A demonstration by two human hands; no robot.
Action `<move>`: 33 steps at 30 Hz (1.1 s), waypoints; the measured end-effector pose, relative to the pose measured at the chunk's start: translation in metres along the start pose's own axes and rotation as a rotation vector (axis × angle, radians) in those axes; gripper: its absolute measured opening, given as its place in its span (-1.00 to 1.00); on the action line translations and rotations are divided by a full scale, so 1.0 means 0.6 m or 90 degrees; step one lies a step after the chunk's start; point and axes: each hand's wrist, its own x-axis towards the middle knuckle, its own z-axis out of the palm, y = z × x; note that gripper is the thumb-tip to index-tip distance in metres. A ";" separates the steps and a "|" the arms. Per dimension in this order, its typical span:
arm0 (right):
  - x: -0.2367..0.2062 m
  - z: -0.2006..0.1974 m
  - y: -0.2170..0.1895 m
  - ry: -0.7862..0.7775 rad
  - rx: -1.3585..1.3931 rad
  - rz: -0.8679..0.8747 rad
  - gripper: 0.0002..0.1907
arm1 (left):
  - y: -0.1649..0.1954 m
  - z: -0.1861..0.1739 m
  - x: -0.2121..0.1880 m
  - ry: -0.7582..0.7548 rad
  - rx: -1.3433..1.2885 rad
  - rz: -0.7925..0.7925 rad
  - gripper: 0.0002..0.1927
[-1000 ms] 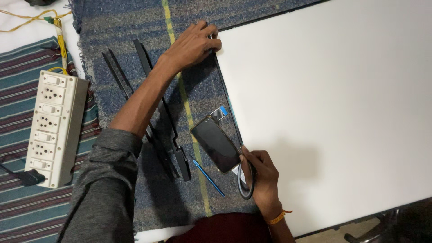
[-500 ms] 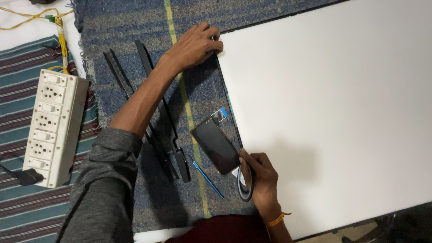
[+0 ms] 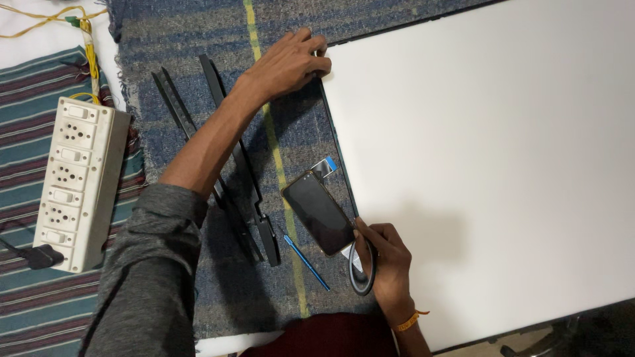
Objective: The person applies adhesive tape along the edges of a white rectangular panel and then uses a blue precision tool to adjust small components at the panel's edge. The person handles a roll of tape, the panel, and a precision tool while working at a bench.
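The left hand (image 3: 291, 63) rests at the upper corner of the large white panel (image 3: 489, 165), with its fingers curled and pressed together on the dark edge of the panel, at about 11 o'clock in the view. The right hand (image 3: 383, 254) is at about 6 o'clock, on the same left edge of the panel but near its lower end; its fingers are bent around a black tape roll (image 3: 360, 271), and the thumb seems to press on the panel edge, though I cannot tell exactly how tight the grip is. The long edge of the panel runs from 11 o'clock down to 6 o'clock, so the two hands sit at its opposite ends. A dark phone (image 3: 319, 211) lies just beside this edge, at 10 o'clock from the right hand and nearly touching its fingers; the right hand is clearly the nearer one to it. A thin blue tool (image 3: 307, 263) lies on the blue woven mat (image 3: 178, 46), at 9 o'clock from the right hand. Long black strips (image 3: 228, 142) pass under the left forearm. A white power strip (image 3: 76, 182) lies well apart, at 9 o'clock.
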 end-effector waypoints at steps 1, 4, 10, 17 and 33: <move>0.001 0.001 0.000 0.002 0.007 -0.003 -0.74 | 0.000 -0.001 0.000 -0.003 0.006 0.000 -0.77; -0.001 0.003 0.000 0.016 0.025 -0.024 -0.75 | -0.001 -0.005 0.001 0.004 0.020 0.013 -0.77; -0.004 0.008 -0.003 0.003 0.097 0.081 -0.74 | 0.002 -0.020 0.001 0.005 0.010 0.026 -0.76; -0.006 0.013 0.002 0.025 0.041 0.034 -0.73 | 0.017 -0.038 0.016 -0.061 0.013 0.016 -0.90; 0.012 -0.005 -0.035 0.005 -0.010 0.020 -0.76 | 0.293 -0.085 -0.032 -0.190 -0.105 0.306 -0.88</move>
